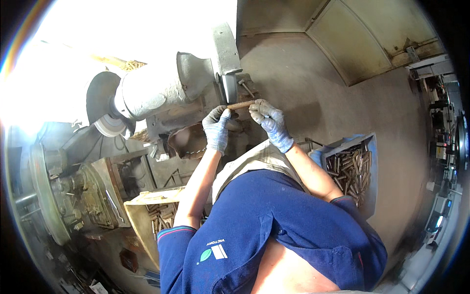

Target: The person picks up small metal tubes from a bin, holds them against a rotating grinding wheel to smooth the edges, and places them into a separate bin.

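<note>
Both my hands wear grey knit gloves and hold a short brown metal rod [241, 104] crosswise. My left hand [217, 125] grips its left end and my right hand [269, 120] grips its right end. The rod's left tip touches the grinding wheel [228, 88] on the right side of a grey bench grinder [161, 90]. The wheel sits under a grey metal guard [224, 49]. My forearms reach up from my blue shirt at the lower middle.
A blue-edged box [353, 166] full of several similar rods stands at my right. A tan tray [156, 206] with more rods sits at my lower left. A second wheel [108, 125] is on the grinder's left end. Machine parts crowd the left; concrete floor lies beyond.
</note>
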The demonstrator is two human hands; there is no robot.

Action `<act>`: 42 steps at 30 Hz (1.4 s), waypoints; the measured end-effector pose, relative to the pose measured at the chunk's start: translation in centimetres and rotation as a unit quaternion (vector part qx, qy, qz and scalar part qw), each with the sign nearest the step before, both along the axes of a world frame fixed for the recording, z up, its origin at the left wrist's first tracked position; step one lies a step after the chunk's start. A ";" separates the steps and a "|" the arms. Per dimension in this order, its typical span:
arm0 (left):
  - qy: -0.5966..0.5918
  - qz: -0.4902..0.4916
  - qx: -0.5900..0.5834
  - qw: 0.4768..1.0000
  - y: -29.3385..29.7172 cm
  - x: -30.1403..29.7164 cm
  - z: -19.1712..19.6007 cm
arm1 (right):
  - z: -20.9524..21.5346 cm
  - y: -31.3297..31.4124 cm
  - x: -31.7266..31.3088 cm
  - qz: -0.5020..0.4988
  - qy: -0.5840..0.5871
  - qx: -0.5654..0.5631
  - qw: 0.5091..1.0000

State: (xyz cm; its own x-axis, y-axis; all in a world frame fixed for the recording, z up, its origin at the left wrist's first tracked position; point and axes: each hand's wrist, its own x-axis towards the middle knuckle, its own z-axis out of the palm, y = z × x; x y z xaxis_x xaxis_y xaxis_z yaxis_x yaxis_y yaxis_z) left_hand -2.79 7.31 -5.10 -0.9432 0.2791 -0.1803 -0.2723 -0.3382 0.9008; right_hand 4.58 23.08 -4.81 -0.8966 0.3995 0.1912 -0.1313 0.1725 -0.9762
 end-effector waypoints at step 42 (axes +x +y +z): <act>-0.035 0.047 -0.057 0.997 -1.9 -3.6 -7.3 | -2.6 -2.3 -3.4 0.018 -0.114 -0.095 0.989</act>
State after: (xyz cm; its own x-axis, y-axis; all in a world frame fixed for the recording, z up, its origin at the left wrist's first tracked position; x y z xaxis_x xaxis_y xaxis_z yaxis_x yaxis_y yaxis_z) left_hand -6.40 5.45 -12.42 -0.9481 0.1643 -0.2722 -0.3079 -0.2618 0.9147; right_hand 1.21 20.76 -7.44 -0.9221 0.3756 -0.0935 0.0939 -0.0172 -0.9954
